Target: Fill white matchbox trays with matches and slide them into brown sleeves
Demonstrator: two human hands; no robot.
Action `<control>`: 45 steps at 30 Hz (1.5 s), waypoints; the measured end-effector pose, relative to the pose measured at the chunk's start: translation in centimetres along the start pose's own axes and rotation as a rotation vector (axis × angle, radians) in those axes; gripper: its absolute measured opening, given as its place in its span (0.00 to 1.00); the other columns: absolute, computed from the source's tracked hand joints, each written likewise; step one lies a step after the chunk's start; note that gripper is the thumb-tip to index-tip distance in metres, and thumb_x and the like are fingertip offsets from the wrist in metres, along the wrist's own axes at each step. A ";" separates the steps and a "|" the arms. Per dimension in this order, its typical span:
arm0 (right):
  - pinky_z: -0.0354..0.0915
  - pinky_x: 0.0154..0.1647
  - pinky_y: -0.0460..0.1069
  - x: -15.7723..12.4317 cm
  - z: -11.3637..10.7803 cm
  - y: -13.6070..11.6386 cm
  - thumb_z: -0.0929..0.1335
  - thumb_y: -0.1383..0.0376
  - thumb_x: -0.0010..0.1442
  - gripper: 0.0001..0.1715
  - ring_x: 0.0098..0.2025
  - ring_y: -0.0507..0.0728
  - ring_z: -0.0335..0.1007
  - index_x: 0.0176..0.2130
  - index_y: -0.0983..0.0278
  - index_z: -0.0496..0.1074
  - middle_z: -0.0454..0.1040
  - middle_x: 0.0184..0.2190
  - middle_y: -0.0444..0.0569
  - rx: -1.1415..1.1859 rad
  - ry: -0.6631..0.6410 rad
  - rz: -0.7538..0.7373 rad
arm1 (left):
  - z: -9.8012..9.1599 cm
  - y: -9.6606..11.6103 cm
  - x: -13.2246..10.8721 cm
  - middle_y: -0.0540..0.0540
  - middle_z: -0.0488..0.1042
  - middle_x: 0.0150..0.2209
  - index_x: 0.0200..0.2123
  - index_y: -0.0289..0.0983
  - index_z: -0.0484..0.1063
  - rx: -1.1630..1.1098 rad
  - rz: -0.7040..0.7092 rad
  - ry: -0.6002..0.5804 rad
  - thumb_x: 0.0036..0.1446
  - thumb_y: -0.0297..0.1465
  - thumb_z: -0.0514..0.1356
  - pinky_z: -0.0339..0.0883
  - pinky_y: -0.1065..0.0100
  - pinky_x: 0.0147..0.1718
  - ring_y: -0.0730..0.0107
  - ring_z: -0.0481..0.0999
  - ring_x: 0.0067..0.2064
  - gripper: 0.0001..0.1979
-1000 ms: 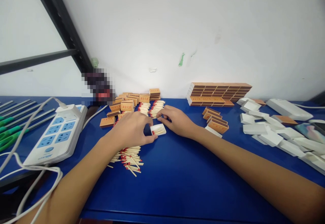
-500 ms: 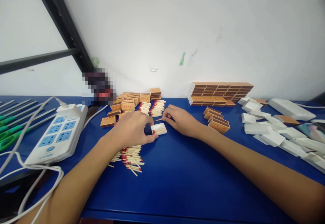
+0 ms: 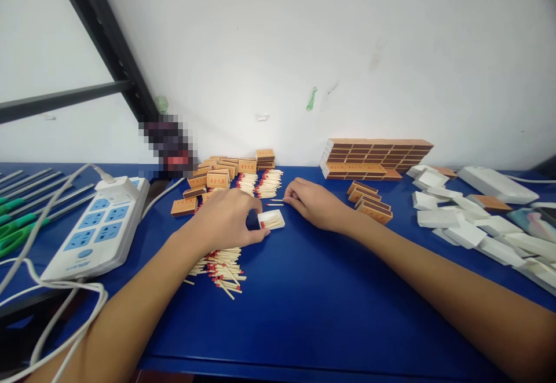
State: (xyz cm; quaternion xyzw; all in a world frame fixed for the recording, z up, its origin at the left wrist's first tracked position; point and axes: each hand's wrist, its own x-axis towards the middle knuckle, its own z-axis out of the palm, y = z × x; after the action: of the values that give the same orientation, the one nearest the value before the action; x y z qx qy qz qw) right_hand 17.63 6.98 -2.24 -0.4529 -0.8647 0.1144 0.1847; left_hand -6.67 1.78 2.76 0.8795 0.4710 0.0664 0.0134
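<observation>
My left hand (image 3: pixel 230 218) grips the left end of a small white tray (image 3: pixel 278 217) between thumb and fingers; a few matches lie in it. My right hand (image 3: pixel 315 204) is closed beside the tray, its fingertips at the end of a single match (image 3: pixel 274 204) on the blue table. Two bunches of matches, a left one (image 3: pixel 247 184) and a right one (image 3: pixel 269 183), lie behind the hands. A loose heap of matches (image 3: pixel 226 272) is partly hidden under my left hand.
Matchboxes (image 3: pixel 218 178) stand behind my left hand. Further right are a row of boxes (image 3: pixel 370 202), a stacked block (image 3: pixel 377 154) and many white trays (image 3: pixel 467 235). A power strip (image 3: pixel 104 226) and green-handled tools (image 3: pixel 26 221) lie left.
My right hand has moved slightly right, and more of the single match beside its fingertips shows. My left hand still holds the tray in nearly the same place.
</observation>
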 end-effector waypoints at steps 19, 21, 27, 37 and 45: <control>0.61 0.41 0.51 0.4 0.3 -0.7 0.69 0.66 0.71 0.06 0.39 0.58 0.66 0.38 0.63 0.72 0.71 0.37 0.49 0.083 0.005 -0.051 | 0.2 -0.2 0.0 0.46 0.80 0.31 0.43 0.41 0.83 0.015 -0.006 -0.002 0.59 0.46 0.67 0.57 0.63 0.31 0.61 0.77 0.32 0.17; 0.61 0.41 0.51 0.2 0.0 -0.9 0.69 0.66 0.71 0.06 0.39 0.57 0.66 0.38 0.63 0.72 0.71 0.37 0.49 0.107 0.036 -0.057 | 0.2 -0.2 0.0 0.47 0.80 0.30 0.42 0.41 0.83 0.017 -0.010 -0.003 0.59 0.47 0.67 0.56 0.64 0.30 0.62 0.76 0.31 0.17; 0.60 0.40 0.50 -0.5 0.1 -2.1 0.69 0.67 0.71 0.06 0.39 0.56 0.66 0.38 0.63 0.72 0.72 0.37 0.47 0.209 -0.044 -0.154 | 0.1 -0.2 0.0 0.47 0.78 0.29 0.40 0.42 0.83 0.026 -0.037 -0.006 0.58 0.47 0.66 0.55 0.63 0.29 0.60 0.75 0.31 0.16; 0.60 0.40 0.50 1.2 1.7 -0.7 0.69 0.70 0.69 0.03 0.38 0.56 0.66 0.43 0.63 0.75 0.71 0.35 0.46 0.182 0.153 -0.160 | 0.2 -0.2 0.1 0.46 0.80 0.30 0.40 0.42 0.83 0.029 -0.040 -0.007 0.58 0.47 0.67 0.55 0.64 0.30 0.61 0.76 0.31 0.16; 0.60 0.41 0.50 1.0 2.3 -0.9 0.70 0.70 0.69 0.03 0.40 0.57 0.67 0.44 0.63 0.75 0.70 0.36 0.47 0.117 0.154 -0.143 | 0.1 -0.2 0.1 0.46 0.79 0.30 0.41 0.43 0.83 0.026 -0.036 -0.015 0.58 0.47 0.67 0.56 0.63 0.30 0.60 0.76 0.31 0.16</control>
State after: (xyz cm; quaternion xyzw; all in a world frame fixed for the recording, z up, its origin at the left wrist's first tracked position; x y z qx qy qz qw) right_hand 15.48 7.27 -3.75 -0.3859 -0.8699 0.1159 0.2846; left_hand -6.79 2.00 2.62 0.8714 0.4876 0.0534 0.0065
